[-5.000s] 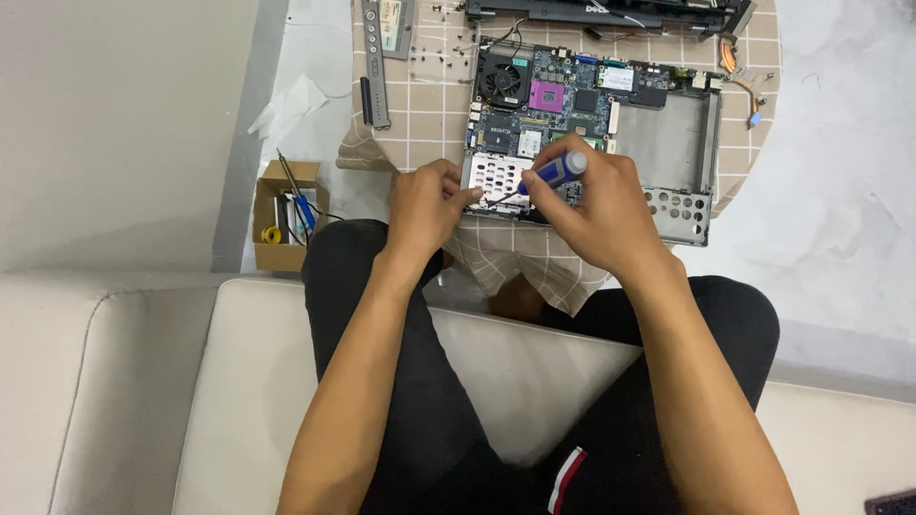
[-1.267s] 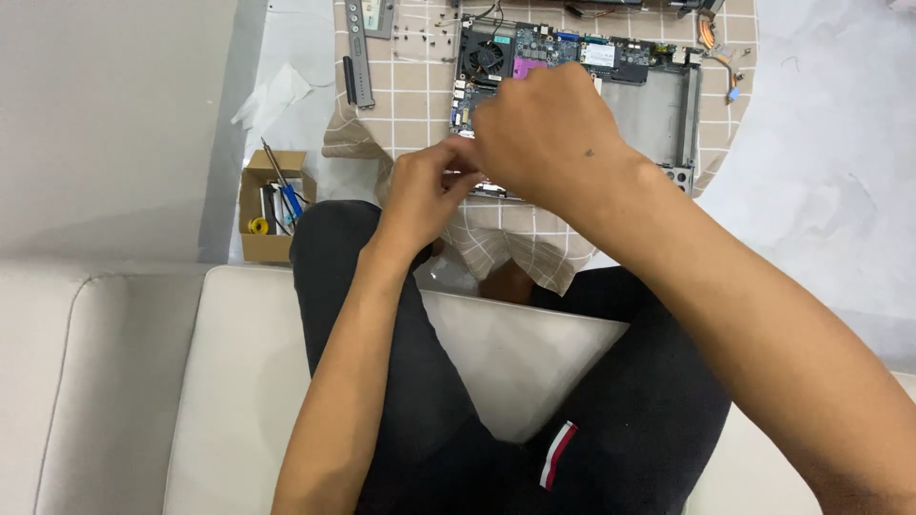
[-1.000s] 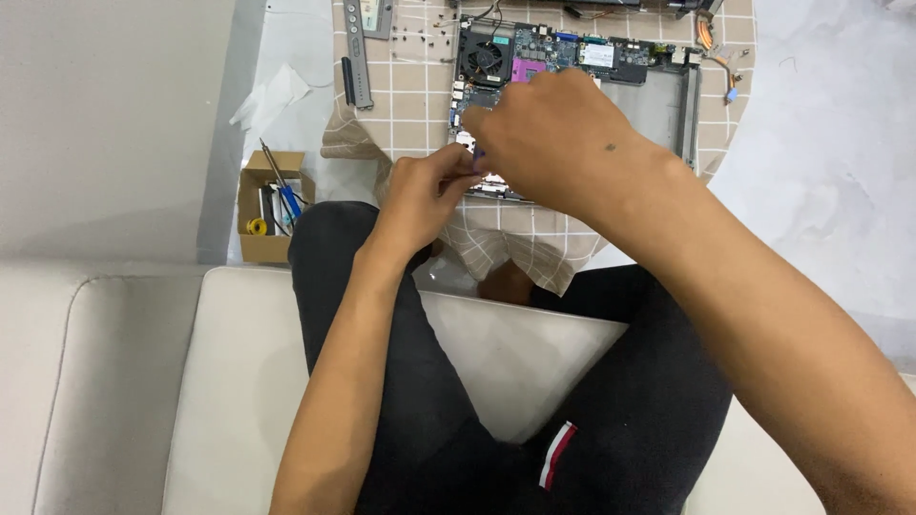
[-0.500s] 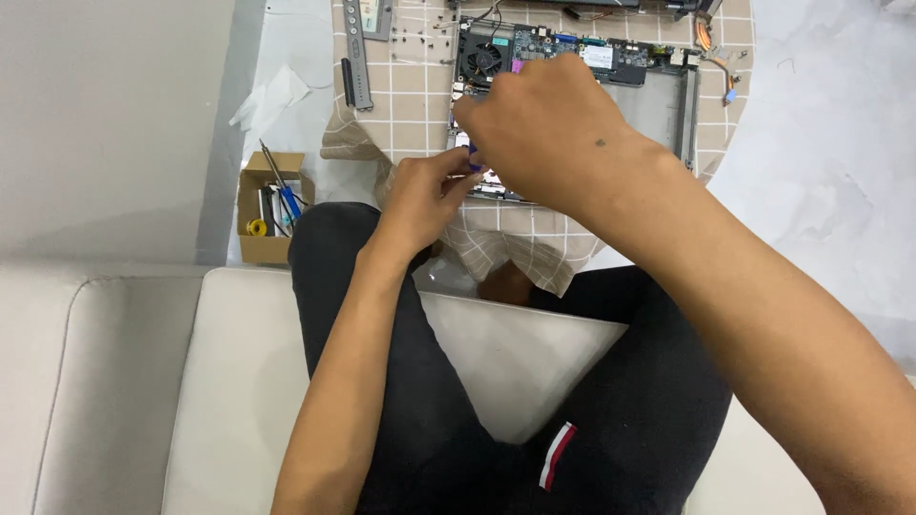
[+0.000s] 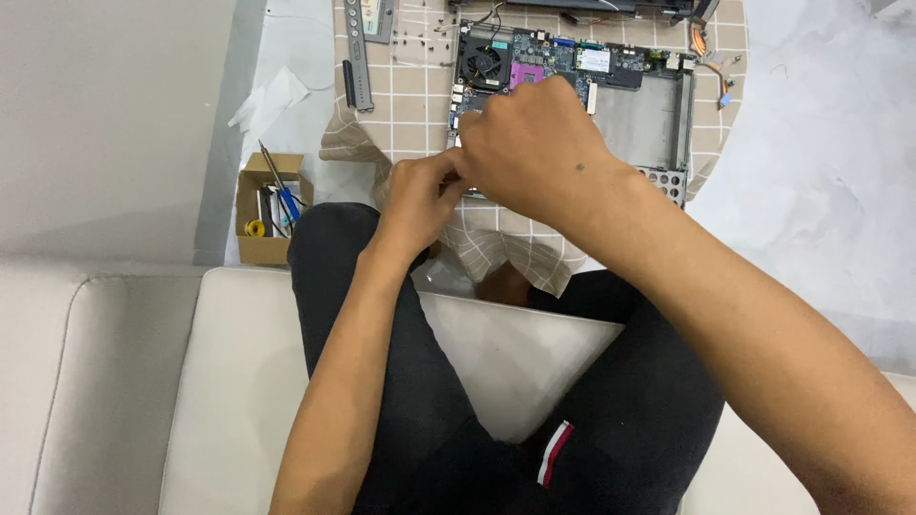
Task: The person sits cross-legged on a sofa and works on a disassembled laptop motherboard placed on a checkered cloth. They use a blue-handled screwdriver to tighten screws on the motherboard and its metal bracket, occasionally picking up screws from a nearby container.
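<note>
Screwdriver gone; tools (image 5: 277, 195) in cardboard box (image 5: 256, 250)

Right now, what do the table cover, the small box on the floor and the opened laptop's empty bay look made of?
The table cover looks like woven cloth, tan with a pale grid: it droops and creases at the edge. The small box looks like brown cardboard, matte, with folded flaps. The laptop's empty bay looks like dull grey metal, with a perforated strip at its near edge, though coated plastic is possible.

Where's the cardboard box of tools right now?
The cardboard box sits on the floor at left of the head view, beside the left knee, left of the checked cloth.
</note>
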